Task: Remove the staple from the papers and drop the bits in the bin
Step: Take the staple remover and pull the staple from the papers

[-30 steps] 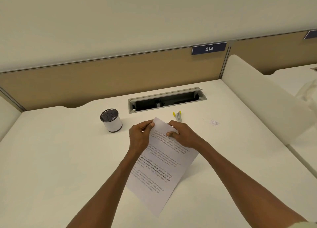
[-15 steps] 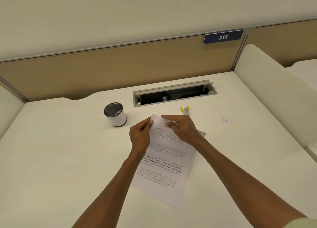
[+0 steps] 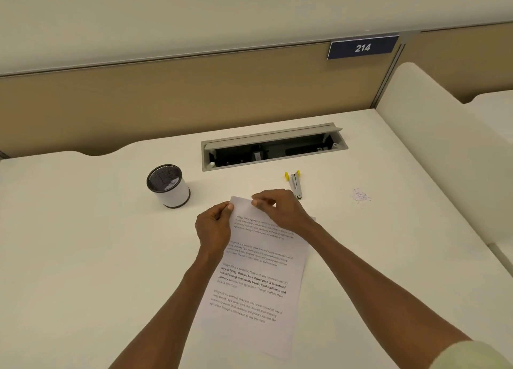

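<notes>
Printed papers (image 3: pixel 255 280) lie flat on the white desk (image 3: pixel 83 257), their top corner pointing away from me. My left hand (image 3: pixel 213 228) pinches the papers' top left edge. My right hand (image 3: pixel 277 210) presses its fingertips on the top corner; the staple is hidden under the fingers. A small round bin (image 3: pixel 168 185), white with a dark mesh inside, stands left of the hands. A metal staple remover (image 3: pixel 295 184) with yellow tips lies just beyond my right hand.
An open grey cable tray (image 3: pixel 273 148) is sunk into the desk behind the papers. A small scatter of paper bits (image 3: pixel 361 195) lies at the right. A tan partition with a "214" sign (image 3: pixel 362 47) closes the back; a white divider (image 3: pixel 444 146) bounds the right.
The papers, held tilted up a second ago, have been lowered flat onto the desk. Both hands stay at the top corner. My head has turned a little left.
</notes>
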